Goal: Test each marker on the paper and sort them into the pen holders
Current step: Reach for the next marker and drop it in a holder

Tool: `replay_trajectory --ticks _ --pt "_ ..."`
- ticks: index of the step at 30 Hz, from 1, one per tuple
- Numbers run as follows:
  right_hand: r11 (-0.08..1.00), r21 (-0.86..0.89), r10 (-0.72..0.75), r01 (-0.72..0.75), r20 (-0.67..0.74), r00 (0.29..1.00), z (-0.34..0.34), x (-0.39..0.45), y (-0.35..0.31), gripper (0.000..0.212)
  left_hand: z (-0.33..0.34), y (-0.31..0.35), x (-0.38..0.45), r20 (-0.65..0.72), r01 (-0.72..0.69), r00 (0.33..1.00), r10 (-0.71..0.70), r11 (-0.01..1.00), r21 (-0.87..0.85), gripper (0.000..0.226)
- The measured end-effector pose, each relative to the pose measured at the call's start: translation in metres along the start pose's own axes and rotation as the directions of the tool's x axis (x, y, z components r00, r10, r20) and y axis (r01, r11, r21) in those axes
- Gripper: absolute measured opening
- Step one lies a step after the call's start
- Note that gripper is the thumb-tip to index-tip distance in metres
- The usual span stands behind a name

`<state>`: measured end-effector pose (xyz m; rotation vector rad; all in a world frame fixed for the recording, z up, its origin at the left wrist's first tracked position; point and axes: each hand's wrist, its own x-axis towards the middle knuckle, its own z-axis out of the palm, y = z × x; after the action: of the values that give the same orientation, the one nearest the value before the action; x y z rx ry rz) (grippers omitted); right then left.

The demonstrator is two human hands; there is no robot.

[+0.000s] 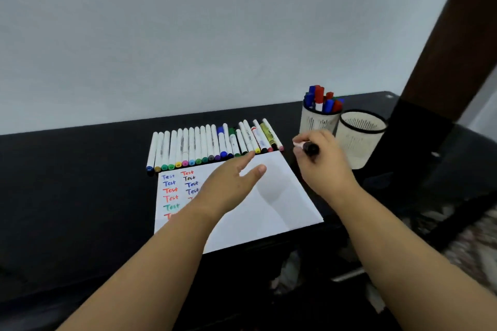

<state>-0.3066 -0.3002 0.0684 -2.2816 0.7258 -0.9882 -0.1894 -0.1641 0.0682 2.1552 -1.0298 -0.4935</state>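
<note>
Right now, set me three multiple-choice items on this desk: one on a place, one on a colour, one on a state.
1. Where is the row of markers?
A. Along the far edge of the paper
B. Inside the empty holder
C. Under the paper

2. What colour is the cap end of the marker in the right hand?
A. Yellow
B. Black
C. Green

3. What state is the left hand in?
A. Gripping a marker
B. Fist on the table
C. Open above the paper

Answers: 1 A, the markers lie side by side beyond the sheet. 2 B, a black end sticks out of the fingers. 3 C, the fingers are straight and hold nothing.
</note>
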Motion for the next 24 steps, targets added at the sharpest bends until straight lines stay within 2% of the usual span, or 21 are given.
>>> replay_trajectory --ticks 4,9,15,20,24 --pt "0.985 0.146 0.101 -0.09 -0.07 0.992 -0.035 0.016 0.024 0.014 0.033 0.009 0.042 0.054 -0.038 0.998 0.035 0.998 0.054 0.058" --pt "0.991 0.074 0.124 -0.114 -0.154 0.98 -0.066 0.04 0.05 0.013 0.066 0.004 0.083 0.087 -0.058 0.996 0.037 0.963 0.262 0.062" --pt "0.979 -0.161 0.114 -0.124 -0.074 0.991 -0.078 0.071 0.076 0.014 0.082 -0.013 0.104 0.08 -0.053 0.997 0.017 0.882 0.467 0.064" --pt "0.885 -0.441 0.192 -0.152 0.049 0.98 -0.072 0.089 0.087 0.018 0.087 -0.02 0.105 0.062 -0.033 0.998 0.004 0.881 0.471 0.062" --pt "0.858 -0.501 0.163 -0.113 0.058 0.985 -0.065 0.091 0.093 0.02 0.088 -0.02 0.105 0.055 -0.032 0.998 0.008 0.89 0.455 0.062"
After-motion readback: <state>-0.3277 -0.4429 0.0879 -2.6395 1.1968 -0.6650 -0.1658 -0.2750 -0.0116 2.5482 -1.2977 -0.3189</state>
